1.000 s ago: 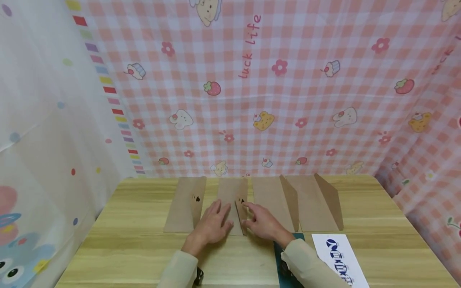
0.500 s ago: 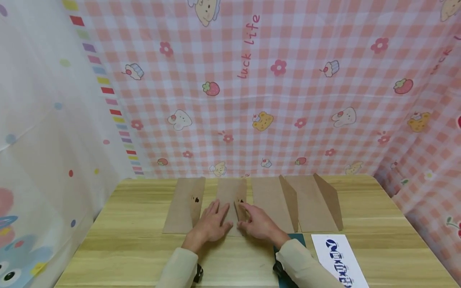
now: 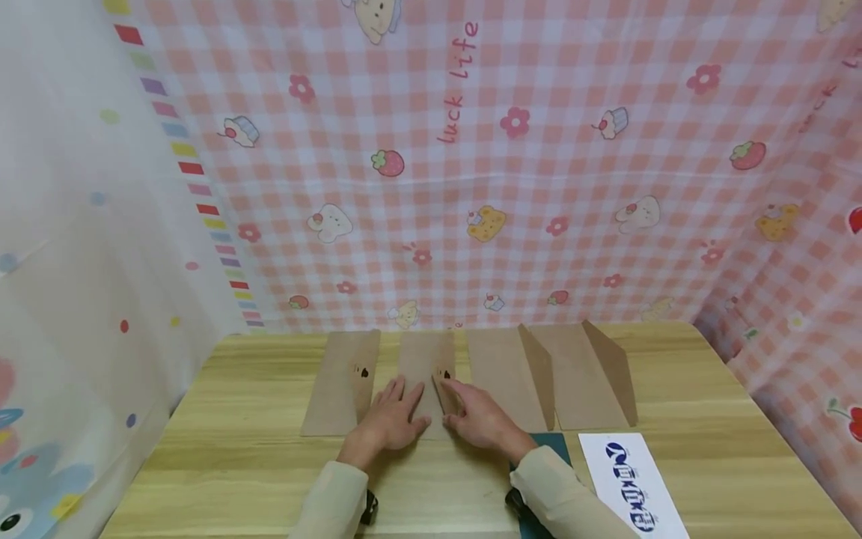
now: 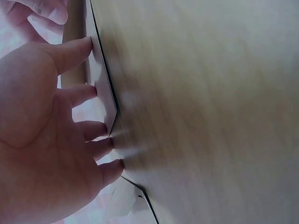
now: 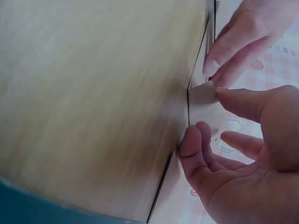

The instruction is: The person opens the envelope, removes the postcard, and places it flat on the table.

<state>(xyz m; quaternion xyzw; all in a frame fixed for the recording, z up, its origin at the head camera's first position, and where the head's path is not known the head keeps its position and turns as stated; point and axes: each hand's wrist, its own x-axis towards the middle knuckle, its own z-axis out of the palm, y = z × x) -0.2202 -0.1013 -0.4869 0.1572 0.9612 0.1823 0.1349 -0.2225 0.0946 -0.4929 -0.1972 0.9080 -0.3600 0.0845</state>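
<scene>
Now, the brown card point(image 3: 426, 352) lies lengthwise away from the person on the table point(image 3: 222, 419), the left hand point(image 3: 389, 423) resting loose-fingered across it; its raised flap point(image 3: 450, 398) sits nearest the right hand point(image 3: 485, 419), just left, thumb touching, though whether pinching, I can't tell.

Four folded brown papers point(image 3: 424, 352), two hands point(image 3: 390, 421) point(image 3: 481, 419), two sleeves point(image 3: 330, 498) point(image 3: 566, 490); one white sheet point(image 3: 649, 471), one green item point(image 3: 554, 444), one table point(image 3: 236, 449)

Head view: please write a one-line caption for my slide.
Left hand spread across one edge of a brown rectangular folded paper sheet, right hand touching its raised flap.
</scene>
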